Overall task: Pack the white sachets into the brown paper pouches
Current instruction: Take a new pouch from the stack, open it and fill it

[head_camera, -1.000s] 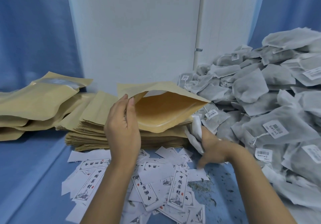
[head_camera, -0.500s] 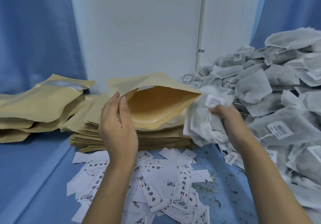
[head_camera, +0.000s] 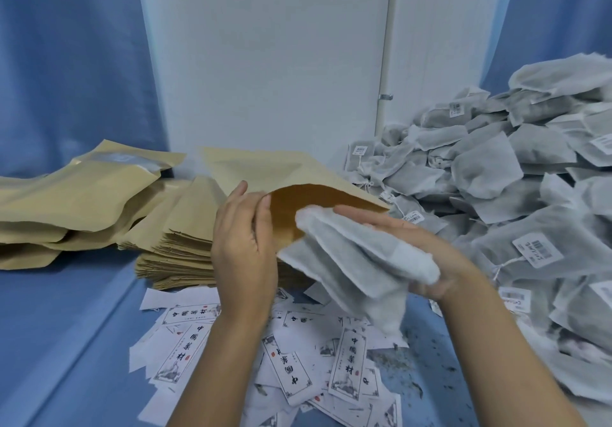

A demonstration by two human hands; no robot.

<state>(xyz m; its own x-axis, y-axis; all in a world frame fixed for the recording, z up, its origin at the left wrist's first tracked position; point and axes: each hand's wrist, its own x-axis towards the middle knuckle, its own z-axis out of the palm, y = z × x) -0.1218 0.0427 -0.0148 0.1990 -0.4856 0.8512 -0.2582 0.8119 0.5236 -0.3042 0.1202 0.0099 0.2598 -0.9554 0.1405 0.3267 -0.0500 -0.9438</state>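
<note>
My left hand (head_camera: 245,248) pinches the near lip of an open brown paper pouch (head_camera: 281,175), holding its mouth wide above a stack of flat pouches (head_camera: 178,248). My right hand (head_camera: 427,254) grips a bundle of white sachets (head_camera: 357,261). The bundle's front end lies inside the pouch mouth, and its rear part hangs out below my palm. A large heap of white sachets (head_camera: 516,195) with barcode tags fills the right side.
Filled brown pouches (head_camera: 76,201) lie piled at the left. Printed paper labels (head_camera: 288,367) are scattered on the blue table (head_camera: 66,344) under my forearms, with dark crumbs (head_camera: 427,377) near the heap. A white wall panel (head_camera: 265,62) stands behind.
My right hand lifted a bundle of sachets from the heap's edge and carried it left into the pouch mouth. My left hand kept hold of the pouch, which tilted flatter.
</note>
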